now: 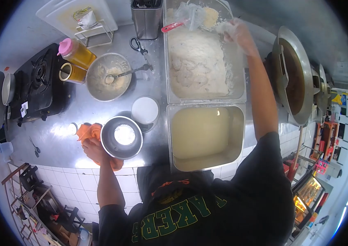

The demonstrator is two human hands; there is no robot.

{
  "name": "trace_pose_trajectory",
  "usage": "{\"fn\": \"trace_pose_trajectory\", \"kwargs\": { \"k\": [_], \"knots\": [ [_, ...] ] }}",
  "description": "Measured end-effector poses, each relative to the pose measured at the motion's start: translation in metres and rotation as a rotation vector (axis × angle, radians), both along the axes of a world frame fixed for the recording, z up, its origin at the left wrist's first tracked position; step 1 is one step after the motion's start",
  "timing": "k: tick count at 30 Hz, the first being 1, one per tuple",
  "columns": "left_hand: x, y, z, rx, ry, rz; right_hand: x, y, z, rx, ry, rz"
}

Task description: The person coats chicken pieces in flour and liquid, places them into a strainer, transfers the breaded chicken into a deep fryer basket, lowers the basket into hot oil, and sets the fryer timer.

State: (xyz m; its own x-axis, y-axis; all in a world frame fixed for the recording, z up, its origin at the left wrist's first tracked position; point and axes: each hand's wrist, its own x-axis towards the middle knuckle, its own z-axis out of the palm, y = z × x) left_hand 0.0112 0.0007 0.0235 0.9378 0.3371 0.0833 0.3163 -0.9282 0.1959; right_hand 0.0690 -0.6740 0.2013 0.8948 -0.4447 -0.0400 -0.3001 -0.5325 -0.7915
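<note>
My left hand (pixel 93 148) is closed on an orange cloth (pixel 88 132) on the steel counter, left of an empty-looking metal bowl (pixel 121 137). At the upper right, my right hand (pixel 236 34) is over the right edge of a steel tray of white flour (pixel 196 61); it is blurred and whitish, and its fingers are hard to make out. Near it in the tray's far end lie a clear plastic bag (pixel 191 15) and a red-handled tool (pixel 172 27). A second steel tray with pale yellowish liquid (pixel 200 133) stands nearer my body.
A mixing bowl (pixel 108 77) with a ladle, a white round container (pixel 145 110), scissors (pixel 138 46) and a pink-lidded oil jug (pixel 77 53) are on the counter. A gas stove (pixel 40 78) stands left, a large wok (pixel 292 76) right.
</note>
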Motion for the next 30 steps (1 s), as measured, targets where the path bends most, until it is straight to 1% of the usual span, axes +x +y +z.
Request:
{"fn": "trace_pose_trajectory", "kwargs": {
  "k": [1, 3, 4, 6, 7, 8, 9, 11, 13, 15, 16, 17, 18, 20, 21, 22, 23, 24, 25, 26, 27, 29, 30],
  "knots": [
    [0.0, 0.001, -0.002, 0.004, 0.001, 0.003, 0.004, -0.011, -0.004, -0.002, 0.004, -0.004],
    [0.0, 0.0, -0.002, 0.005, 0.006, 0.008, 0.011, -0.015, -0.001, 0.19, -0.109, -0.126],
    [0.001, 0.0, -0.003, -0.004, -0.012, 0.012, 0.011, -0.017, 0.0, 0.186, -0.106, -0.124],
    [0.001, -0.001, -0.002, -0.01, -0.015, 0.027, 0.009, 0.003, 0.012, -0.382, 0.232, -0.043],
    [0.0, 0.0, -0.002, -0.015, -0.011, 0.017, 0.005, 0.001, -0.008, -0.38, 0.244, -0.03],
    [0.0, 0.001, -0.001, -0.019, -0.007, 0.007, -0.004, -0.006, -0.045, -0.448, 0.195, 0.269],
    [0.0, 0.0, 0.0, -0.022, 0.006, 0.011, -0.01, -0.01, -0.071, -0.509, 0.136, 0.567],
    [0.0, 0.005, -0.008, -0.01, -0.01, 0.001, -0.032, 0.04, -0.088, -0.67, 0.349, 0.632],
    [0.001, 0.005, -0.009, 0.003, -0.036, -0.007, -0.033, 0.049, -0.133, -0.775, 0.588, 0.648],
    [0.001, 0.002, -0.004, 0.011, -0.019, 0.012, -0.051, 0.03, -0.194, -0.746, 0.579, 0.625],
    [0.001, 0.004, -0.003, 0.012, -0.018, 0.016, -0.057, 0.023, -0.209, -0.716, 0.583, 0.593],
    [0.001, 0.004, -0.002, -0.003, -0.017, 0.01, -0.056, 0.069, -0.155, -0.636, 0.641, 0.466],
    [0.0, 0.002, -0.003, -0.022, -0.014, -0.001, -0.061, 0.07, -0.153, -0.64, 0.649, 0.46],
    [0.001, 0.01, -0.017, 0.001, -0.022, -0.028, -0.068, 0.07, -0.146, -0.559, 0.44, 0.28],
    [0.001, 0.012, -0.02, 0.022, -0.022, -0.051, -0.066, 0.068, -0.135, -0.564, 0.436, 0.278],
    [-0.001, 0.016, -0.021, 0.047, -0.021, -0.072, -0.063, 0.063, -0.123, -0.5, 0.356, 0.323],
    [-0.003, 0.013, -0.016, 0.047, -0.028, -0.077, -0.063, 0.061, -0.111, -0.435, 0.274, 0.361],
    [-0.003, 0.006, -0.006, 0.009, -0.026, -0.033, -0.063, 0.056, -0.106, -0.436, 0.267, 0.344],
    [0.0, 0.0, 0.0, -0.034, -0.027, 0.007, -0.062, 0.05, -0.1, -0.442, 0.308, 0.479],
    [0.003, -0.001, 0.0, -0.038, -0.038, -0.006, -0.06, 0.043, -0.094, -0.448, 0.35, 0.618],
    [0.002, -0.001, 0.0, -0.025, -0.027, 0.009, -0.056, 0.038, -0.081, -0.452, 0.345, 0.61],
    [0.001, -0.002, 0.002, -0.026, 0.005, 0.03, -0.044, 0.027, -0.048, -0.325, 0.159, 0.472],
    [0.001, 0.0, 0.001, -0.023, 0.004, 0.025, -0.038, 0.027, -0.027, -0.275, 0.131, 0.326]
  ]
}}
